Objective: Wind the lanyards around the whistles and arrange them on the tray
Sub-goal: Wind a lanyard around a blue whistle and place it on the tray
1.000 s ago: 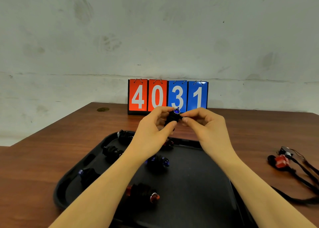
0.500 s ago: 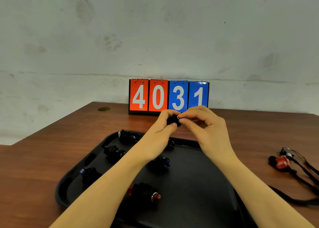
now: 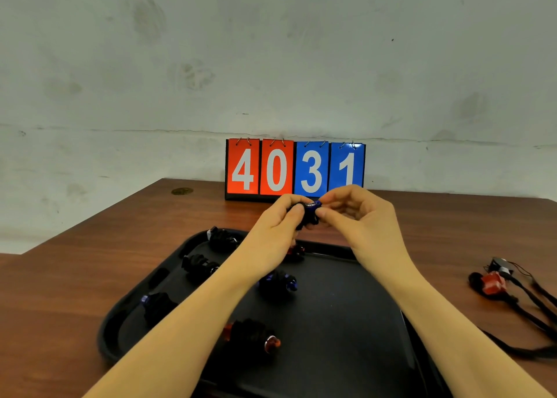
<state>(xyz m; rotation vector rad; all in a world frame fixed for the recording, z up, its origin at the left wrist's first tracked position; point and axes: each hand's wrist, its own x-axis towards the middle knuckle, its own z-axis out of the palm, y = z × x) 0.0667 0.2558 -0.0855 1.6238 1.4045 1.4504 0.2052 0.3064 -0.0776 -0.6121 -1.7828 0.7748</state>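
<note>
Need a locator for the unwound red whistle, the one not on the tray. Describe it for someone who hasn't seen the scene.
Start at the black tray in the middle of the brown table, then look past its right edge. The red whistle lies there on bare wood beside a small dark clip. Unlike the bundled whistles on the tray, its black lanyard trails loose toward the table's near right corner.

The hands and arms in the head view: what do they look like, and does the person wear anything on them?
The left hand and the right hand are bare, without gloves. I see no ring, watch or bracelet on them. Both forearms are bare as far as the lower edge of the picture, so no sleeve shows. The fingernails look short and unpainted, as far as the picture lets me tell.
</note>
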